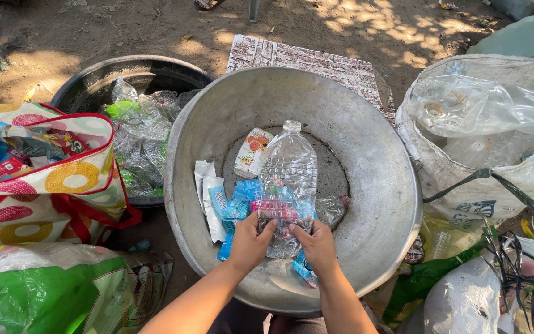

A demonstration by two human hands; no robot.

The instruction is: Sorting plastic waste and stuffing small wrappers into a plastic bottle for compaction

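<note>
Two hands hold one clear plastic bottle over a big round metal basin that sits on the dirt ground. The basin is the biggest thing here, grey and dull, with a few peeled labels and a small squashed bottle lying in its bottom. To the left stands a dark tub full of more crushed bottles, and nearer sits a bright bag with red trim. On the right are white sacks stuffed with clear plastic. The bottle in the hands is tall, see-through and bumpy, with its cap end pointing away. It looks empty, so it is likely very light. Its thin walls would bend and crackle when squeezed, and the smooth plastic could slip. The ridged lower part looks like the best place to hold it, and that is where the hands are. The left hand and the right hand each have fingers closed on the pink and blue label wrapped around the bottle's lower part.
</note>
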